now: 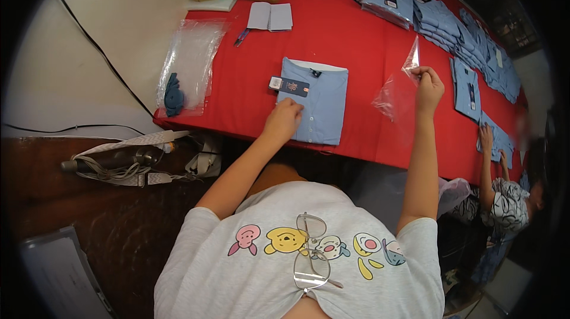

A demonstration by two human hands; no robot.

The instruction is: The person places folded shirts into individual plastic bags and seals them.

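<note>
Nearest the viewer, a pair of spectacles (310, 253) hangs from the collar of the person's grey printed T-shirt. The left hand (284, 118) rests flat on the folded light-blue shirt (319, 105), fingers together and pressed on its near left edge; a dark hang tag (290, 86) lies just beyond the fingertips. The right hand (428, 86) is raised, thumb and fingers pinched shut on the top edge of a clear plastic bag (396, 90), which hangs just left of the fingers, apart from the shirt. To do the bagging well, it seems best to keep the shirt pinned flat and bring the bag's mouth square to the shirt's edge. Further left lies a stack of clear bags (189, 63). Beyond the right hand, more folded blue shirts (451, 28) cover the red tablecloth (368, 40); another person's hand (487, 136) works nearby.
</note>
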